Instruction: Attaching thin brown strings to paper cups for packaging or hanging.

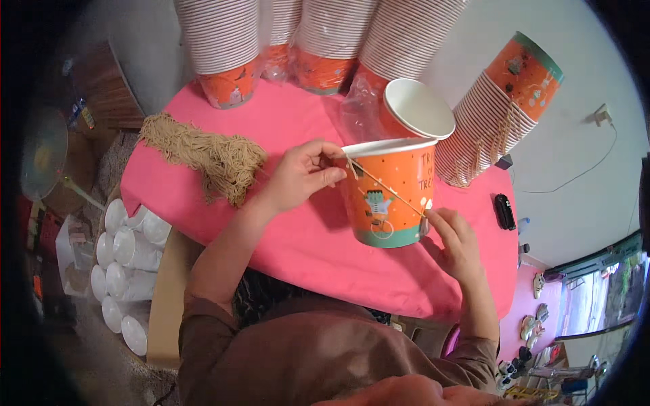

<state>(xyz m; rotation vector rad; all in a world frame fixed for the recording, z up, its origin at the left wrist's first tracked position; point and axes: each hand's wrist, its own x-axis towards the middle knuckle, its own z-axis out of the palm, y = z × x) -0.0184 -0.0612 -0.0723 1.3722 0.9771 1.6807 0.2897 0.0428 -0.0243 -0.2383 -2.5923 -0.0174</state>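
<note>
Above the near part of the pink-covered table I hold an orange paper bucket (399, 177) with a white rim, a green base band and a cartoon figure on its side. My left hand (303, 177) is closed on its rim at the left, thumb toward the front. A thin tan cord (387, 189) slants down across the bucket's front from near that thumb. At the lower right, my right hand (455, 242) pinches the cord's other end close to the bucket's wall. Part of the left fingers is hidden behind the rim.
A heap of tan cords (210, 157) lies left on the pink cloth (298, 254). Tall bucket stacks (227, 40) stand at the back. Another bucket (418, 111) sits behind mine. Cords hang on a leaning stack (489, 132) at right, near a black object (504, 212).
</note>
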